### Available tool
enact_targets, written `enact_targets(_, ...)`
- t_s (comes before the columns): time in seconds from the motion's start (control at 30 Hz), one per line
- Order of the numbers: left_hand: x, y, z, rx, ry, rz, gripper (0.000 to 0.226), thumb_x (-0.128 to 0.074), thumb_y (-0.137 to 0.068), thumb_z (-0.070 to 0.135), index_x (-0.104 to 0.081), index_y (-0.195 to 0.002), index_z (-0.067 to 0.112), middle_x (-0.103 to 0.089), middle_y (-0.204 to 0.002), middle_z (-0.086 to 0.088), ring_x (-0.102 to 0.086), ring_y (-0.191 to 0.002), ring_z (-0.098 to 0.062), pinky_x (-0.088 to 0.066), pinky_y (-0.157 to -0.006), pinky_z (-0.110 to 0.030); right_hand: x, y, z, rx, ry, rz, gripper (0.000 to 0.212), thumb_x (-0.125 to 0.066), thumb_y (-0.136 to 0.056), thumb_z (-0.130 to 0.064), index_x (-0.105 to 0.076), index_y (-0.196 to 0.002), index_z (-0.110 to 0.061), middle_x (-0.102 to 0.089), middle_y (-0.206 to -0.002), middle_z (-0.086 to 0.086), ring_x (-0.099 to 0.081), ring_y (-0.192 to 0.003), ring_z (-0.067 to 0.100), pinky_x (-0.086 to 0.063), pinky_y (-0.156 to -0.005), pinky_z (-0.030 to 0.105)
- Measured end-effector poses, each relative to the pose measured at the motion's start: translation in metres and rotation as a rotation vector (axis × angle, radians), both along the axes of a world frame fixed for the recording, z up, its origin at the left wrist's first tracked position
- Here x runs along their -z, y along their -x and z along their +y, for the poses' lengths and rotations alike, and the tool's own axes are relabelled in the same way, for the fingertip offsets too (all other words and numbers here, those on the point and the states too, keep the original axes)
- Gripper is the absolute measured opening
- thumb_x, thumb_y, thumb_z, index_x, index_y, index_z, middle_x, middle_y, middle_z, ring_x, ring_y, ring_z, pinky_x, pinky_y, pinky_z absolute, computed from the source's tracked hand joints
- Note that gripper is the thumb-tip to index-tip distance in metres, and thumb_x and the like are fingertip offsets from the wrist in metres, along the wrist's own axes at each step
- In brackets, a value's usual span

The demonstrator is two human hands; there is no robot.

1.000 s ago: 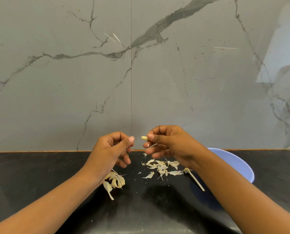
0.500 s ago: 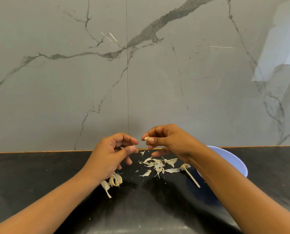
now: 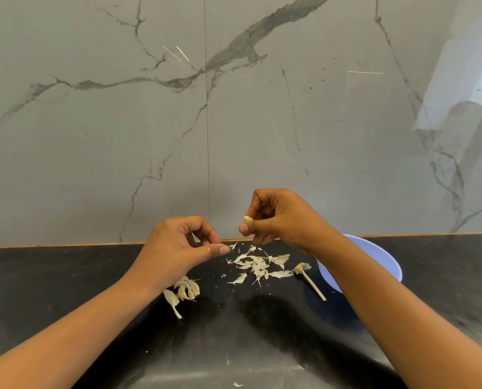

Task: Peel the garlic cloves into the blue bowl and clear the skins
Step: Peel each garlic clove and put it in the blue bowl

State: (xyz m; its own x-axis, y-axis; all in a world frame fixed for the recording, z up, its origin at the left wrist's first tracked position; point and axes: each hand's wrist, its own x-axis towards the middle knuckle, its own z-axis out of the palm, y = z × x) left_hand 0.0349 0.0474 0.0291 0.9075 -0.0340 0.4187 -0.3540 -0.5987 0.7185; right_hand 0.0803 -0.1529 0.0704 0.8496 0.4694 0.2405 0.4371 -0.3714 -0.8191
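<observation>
Unpeeled cloves (image 3: 187, 289) lie at 6 o'clock of the left hand (image 3: 178, 248); its thumb and forefinger are pressed together; whether they hold the skin scrap (image 3: 233, 245) beside them cannot be told; the right hand (image 3: 282, 220) pinches the garlic clove (image 3: 248, 219), tip toward 9 o'clock; the blue bowl (image 3: 385, 256) lies at 4 o'clock, nearer this hand.

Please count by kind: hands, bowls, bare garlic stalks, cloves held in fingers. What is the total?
hands: 2 (left hand, right hand)
blue bowl: 1
garlic stalk: 1
held clove: 1
total: 5
</observation>
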Motion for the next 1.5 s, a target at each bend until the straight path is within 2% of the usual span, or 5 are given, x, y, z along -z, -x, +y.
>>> enact_targets(0.43,0.009,-0.004,0.0,0.209,-0.142,0.099,0.034,-0.047,-0.099,0.008,-0.068,-0.108,0.034,-0.069,-0.107,0.019,-0.056,-0.105,0.007,-0.041,-0.078,-0.009,-0.021,-0.002,-0.034,0.067,0.192,0.114,0.018,-0.057,-0.095,-0.019,-0.072,-0.103,-0.011,-0.066,-0.075,-0.001,-0.059,-0.064,0.006,-0.055,-0.061,0.021)
enact_targets(0.57,0.015,-0.009,0.002,0.226,-0.293,0.058,0.036,-0.042,-0.095,0.042,-0.056,-0.128,0.037,-0.051,-0.131,0.025,-0.036,-0.125,0.006,-0.023,-0.097,-0.004,-0.027,0.008,-0.075,0.065,0.259,0.219,0.019,-0.052,-0.097,-0.011,-0.07,-0.104,-0.009,-0.072,-0.082,0.001,-0.065,-0.071,0.009,-0.056,-0.062,0.022)
enact_targets(0.83,0.017,-0.013,0.006,0.208,-0.388,0.007,0.041,-0.044,-0.086,0.048,-0.062,-0.122,0.039,-0.052,-0.129,0.026,-0.04,-0.122,0.003,-0.03,-0.094,-0.015,-0.031,0.019,-0.12,0.157,0.535,0.207,0.03,-0.047,-0.095,0.002,-0.07,-0.107,-0.014,-0.072,-0.105,-0.002,-0.069,-0.092,0.007,-0.057,-0.072,0.022)
enact_targets(1.17,-0.027,-0.011,0.059,0.045,-0.35,0.233,0.007,-0.07,-0.087,0.029,-0.072,-0.082,0.025,-0.073,-0.07,0.011,-0.069,-0.071,-0.001,-0.049,-0.071,-0.026,-0.026,0.016,0.023,0.027,0.467,-0.206,0.02,-0.068,-0.087,-0.032,-0.068,-0.081,-0.013,-0.07,-0.065,-0.004,-0.061,-0.056,0.004,-0.052,-0.066,0.02)
enact_targets(1.5,-0.023,-0.026,0.105,-0.102,-0.609,0.256,0.02,-0.061,-0.093,0.028,-0.069,-0.111,0.032,-0.069,-0.104,0.009,-0.062,-0.095,-0.009,-0.05,-0.09,-0.035,0.046,-0.005,0.1,-0.153,0.603,-0.321,0.03,-0.056,-0.095,-0.035,-0.064,-0.121,-0.021,-0.062,-0.111,0.001,-0.057,-0.102,0.018,-0.048,-0.083,0.033)
